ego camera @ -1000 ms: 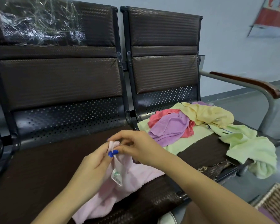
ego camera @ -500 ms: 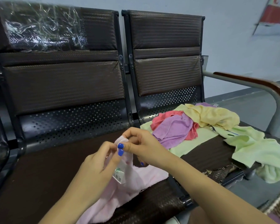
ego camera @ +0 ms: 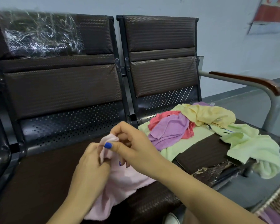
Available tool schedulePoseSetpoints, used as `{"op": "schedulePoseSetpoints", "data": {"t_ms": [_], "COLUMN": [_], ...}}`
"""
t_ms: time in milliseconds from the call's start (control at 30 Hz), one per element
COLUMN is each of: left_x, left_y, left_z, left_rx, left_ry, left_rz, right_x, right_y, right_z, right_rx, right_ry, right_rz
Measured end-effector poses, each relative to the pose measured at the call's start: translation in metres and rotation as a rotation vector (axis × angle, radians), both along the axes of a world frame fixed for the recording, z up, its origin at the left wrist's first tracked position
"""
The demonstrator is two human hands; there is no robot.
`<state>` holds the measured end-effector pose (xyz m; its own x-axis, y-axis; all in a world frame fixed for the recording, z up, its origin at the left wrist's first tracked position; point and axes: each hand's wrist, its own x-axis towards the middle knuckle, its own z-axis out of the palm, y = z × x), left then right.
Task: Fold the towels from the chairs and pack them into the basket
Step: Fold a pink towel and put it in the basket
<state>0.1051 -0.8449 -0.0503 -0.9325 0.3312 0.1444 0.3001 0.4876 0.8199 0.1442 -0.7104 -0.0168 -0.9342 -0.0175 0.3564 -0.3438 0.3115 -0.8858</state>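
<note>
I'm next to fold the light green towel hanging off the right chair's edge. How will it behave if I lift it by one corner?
The light green towel will probably be floppy: it droops over the seat edge in soft folds. Likely light. Lifting may drag the yellow towel lying on it.

- A wall (ego camera: 225,29) is seen behind everything.
- A poster (ego camera: 272,15) is hung on the wall, upper right.
- A floor (ego camera: 242,101) is seen below the wall.
- Plastic wrap (ego camera: 39,34) is seen left, before the wall.
</note>
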Motion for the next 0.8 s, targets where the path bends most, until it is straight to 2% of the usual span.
{"op": "schedulePoseSetpoints", "data": {"t_ms": [100,200,400,533,667,800], "left_x": [-0.006,-0.005,-0.009,-0.03,-0.013,-0.001], "left_y": [-0.007,-0.012,-0.027,-0.053,-0.066,-0.066], "left_z": [-0.001,0.004,0.004,-0.009,0.005,0.001], "left_rx": [-0.031,0.051,0.004,-0.038,0.034,-0.005], "left_ry": [0.006,0.02,0.183,0.196,0.259,0.303], "left_rz": [0.071,0.091,0.103,0.178,0.291,0.223], "right_x": [0.004,0.01,0.027,0.048,0.064,0.07], "right_y": [-0.004,-0.009,-0.02,-0.005,0.01,0.01], "right_z": [0.008,0.019,0.07,0.109,0.124,0.116], "right_rx": [-0.134,-0.294,-0.41,-0.429,-0.44,-0.343], "right_ry": [0.041,0.066,0.186,0.275,0.268,0.24], "right_rz": [0.019,0.088,0.225,0.192,0.127,0.076]}}
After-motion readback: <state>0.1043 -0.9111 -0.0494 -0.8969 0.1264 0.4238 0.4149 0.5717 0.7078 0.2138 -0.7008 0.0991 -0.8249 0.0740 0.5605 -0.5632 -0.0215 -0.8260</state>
